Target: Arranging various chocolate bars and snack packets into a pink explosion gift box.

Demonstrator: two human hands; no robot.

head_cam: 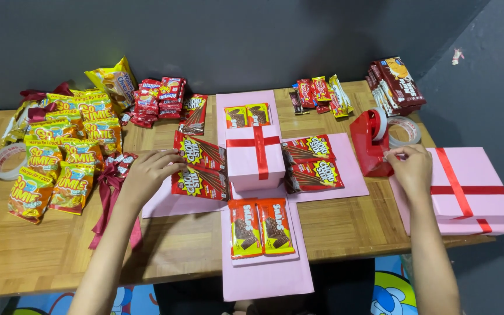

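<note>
While at tape dispenser (371, 143), right hand (410, 169).

Bare wooden table (48, 256) lies open at the near left and again at the near right, either side of the pink card flap (266, 280). Snack packets (65, 157) crowd the far left. The small pink box (255, 157) stands mid-table, ringed by red packets (199, 169). A red tape dispenser (371, 143) and pink lid (468, 184) block the right edge.

A brown wooden table (345, 227) stands by the wall. On it lie snack packets (59, 163), a flat pink box (263, 186) and a red tape holder (371, 143).
</note>
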